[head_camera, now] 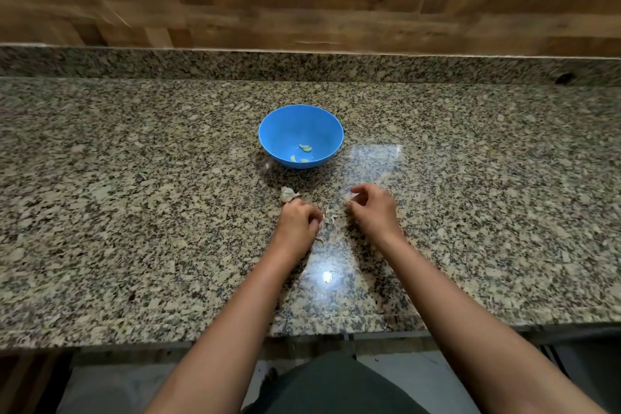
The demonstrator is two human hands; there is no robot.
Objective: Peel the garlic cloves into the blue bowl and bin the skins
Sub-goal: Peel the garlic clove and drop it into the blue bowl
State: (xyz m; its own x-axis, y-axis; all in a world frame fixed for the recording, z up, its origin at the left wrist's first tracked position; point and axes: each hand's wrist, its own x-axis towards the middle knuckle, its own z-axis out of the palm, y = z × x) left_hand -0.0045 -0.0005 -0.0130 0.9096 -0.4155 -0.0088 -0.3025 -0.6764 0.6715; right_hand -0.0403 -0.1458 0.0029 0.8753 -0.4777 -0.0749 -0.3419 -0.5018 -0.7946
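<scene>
Peeling under way: right hand pinches a pale garlic piece; left hand curled, grip unreadable; next, likely clove into blue bowl.

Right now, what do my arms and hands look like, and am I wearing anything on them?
The left forearm and right forearm are bare down to the picture's bottom edge; no sleeves show. The left hand and right hand are ungloved, with no watch, bracelet or ring visible, though the picture is slightly blurred. Low between the arms a dark green garment shows.
</scene>
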